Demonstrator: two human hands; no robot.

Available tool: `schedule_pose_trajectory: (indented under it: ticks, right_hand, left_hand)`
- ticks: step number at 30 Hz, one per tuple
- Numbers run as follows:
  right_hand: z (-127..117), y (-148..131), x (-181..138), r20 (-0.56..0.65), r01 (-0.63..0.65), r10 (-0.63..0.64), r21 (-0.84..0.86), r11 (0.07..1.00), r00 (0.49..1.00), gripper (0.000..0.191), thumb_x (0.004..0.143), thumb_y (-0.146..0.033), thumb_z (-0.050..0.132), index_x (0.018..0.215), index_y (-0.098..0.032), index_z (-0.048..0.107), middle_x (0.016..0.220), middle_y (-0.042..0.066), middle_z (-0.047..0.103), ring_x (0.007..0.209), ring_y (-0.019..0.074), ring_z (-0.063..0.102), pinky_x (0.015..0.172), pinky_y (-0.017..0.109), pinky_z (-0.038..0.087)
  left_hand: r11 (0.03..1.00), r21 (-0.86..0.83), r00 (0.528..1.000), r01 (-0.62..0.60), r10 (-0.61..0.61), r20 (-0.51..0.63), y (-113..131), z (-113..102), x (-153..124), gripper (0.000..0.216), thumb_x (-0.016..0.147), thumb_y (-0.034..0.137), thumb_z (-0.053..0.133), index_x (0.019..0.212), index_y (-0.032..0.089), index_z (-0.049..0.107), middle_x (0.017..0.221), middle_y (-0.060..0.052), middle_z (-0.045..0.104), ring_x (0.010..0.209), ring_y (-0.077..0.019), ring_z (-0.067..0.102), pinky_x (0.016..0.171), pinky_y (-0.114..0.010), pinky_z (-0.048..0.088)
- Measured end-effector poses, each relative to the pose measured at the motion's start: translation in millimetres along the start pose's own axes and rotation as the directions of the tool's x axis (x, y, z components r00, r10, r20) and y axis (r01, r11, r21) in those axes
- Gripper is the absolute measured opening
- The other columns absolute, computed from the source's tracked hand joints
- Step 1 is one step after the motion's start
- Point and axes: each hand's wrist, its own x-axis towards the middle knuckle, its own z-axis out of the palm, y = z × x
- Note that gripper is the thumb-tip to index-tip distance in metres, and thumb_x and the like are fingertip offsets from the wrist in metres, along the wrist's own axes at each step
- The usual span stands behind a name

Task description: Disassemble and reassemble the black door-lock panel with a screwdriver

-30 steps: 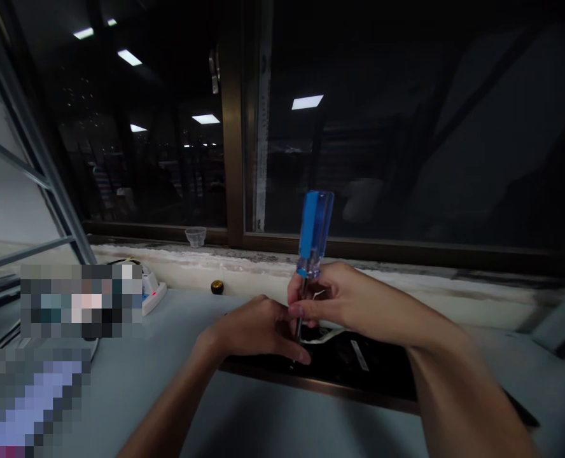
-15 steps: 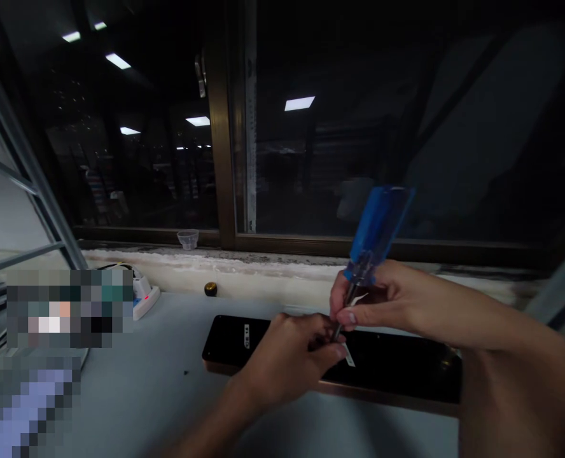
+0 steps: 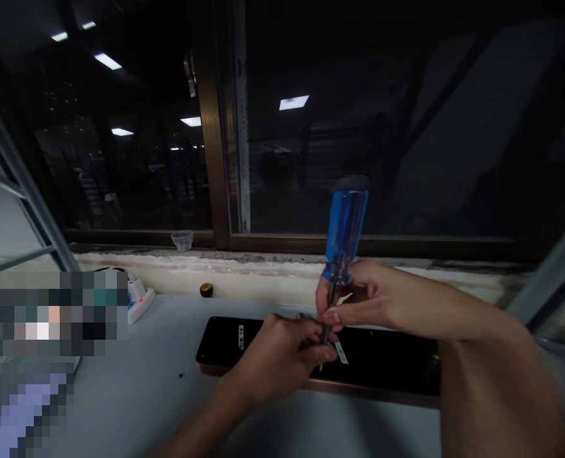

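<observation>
A screwdriver (image 3: 346,229) with a clear blue handle stands nearly upright over a long, flat black box (image 3: 387,356) with copper-coloured sides. My right hand (image 3: 366,299) pinches its metal shaft just below the handle. Lower down, the fingers of my left hand (image 3: 282,353) close around the shaft near the tip, which points at the box's near edge. Whether those fingers also hold a screw, I cannot tell. White labels lie on the black top, one left of my hands and one partly under them.
The box lies on a grey-blue table (image 3: 134,381). Behind it are a black-and-gold knob (image 3: 207,290), a white power strip (image 3: 142,306) and a clear plastic cup (image 3: 182,240) on the window sill. A small dark bit (image 3: 181,375) lies on the table. Metal frames rise at both sides.
The screwdriver has swung from a rightward lean to nearly upright, its handle moving left. Both hands keep their hold, and the tip now shows below my left fingers. The view has shifted slightly.
</observation>
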Motion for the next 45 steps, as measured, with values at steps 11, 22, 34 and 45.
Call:
schedule_pose_trajectory:
  ticks: [11, 22, 34, 45]
  right_hand:
    - [-0.2, 6.7, 4.0, -0.021, -0.042, 0.041, -0.027, 0.999, 0.999, 0.019, 0.069, -0.034, 0.064, 0.072, -0.018, 0.056, 0.068, -0.001, 0.06, 0.066, 0.0138, 0.058, 0.06, 0.026, 0.045]
    - [2.4, -1.0, 0.4, 0.002, -0.001, 0.001, 0.056, 0.998, 1.0, 0.022, 0.075, -0.023, 0.055, 0.097, -0.019, 0.054, 0.071, -0.001, 0.06, 0.064, 0.0134, 0.059, 0.062, 0.028, 0.046]
    - [5.4, 1.5, 4.0, -0.076, 0.093, -0.078, 0.208, 0.974, 0.994, 0.045, 0.07, -0.017, 0.061, 0.111, -0.022, 0.042, 0.071, -0.005, 0.057, 0.056, 0.0095, 0.055, 0.053, 0.025, 0.046]
    - [10.2, -8.2, 4.3, -0.156, 0.13, -0.116, 0.082, 0.988, 0.981, 0.023, 0.074, -0.022, 0.058, 0.094, -0.021, 0.047, 0.074, -0.003, 0.051, 0.058, 0.009, 0.052, 0.052, 0.026, 0.046]
  left_hand:
    - [0.997, 0.075, 0.995, 0.032, -0.025, -0.094, -6.7, 4.5, 2.2, 0.009, 0.068, 0.025, 0.067, 0.069, 0.016, 0.064, 0.064, 0.003, 0.063, 0.061, -0.0113, 0.056, 0.06, -0.019, 0.041]
    - [0.982, -0.167, 0.992, -0.083, 0.098, 0.085, -8.5, -3.8, 0.0, 0.015, 0.079, 0.024, 0.053, 0.085, 0.015, 0.064, 0.081, -0.001, 0.066, 0.074, -0.0127, 0.059, 0.068, -0.021, 0.043]
    - [0.966, -0.239, 0.993, -0.096, 0.108, 0.038, -8.0, 1.1, 0.7, 0.02, 0.08, 0.027, 0.053, 0.092, 0.015, 0.061, 0.087, -0.003, 0.064, 0.077, -0.0134, 0.059, 0.07, -0.022, 0.044]
    - [0.991, -0.049, 0.991, -0.124, 0.121, -0.06, -2.8, 2.8, -0.7, 0.017, 0.078, 0.029, 0.057, 0.087, 0.015, 0.061, 0.086, -0.003, 0.065, 0.078, -0.0138, 0.059, 0.071, -0.023, 0.044]
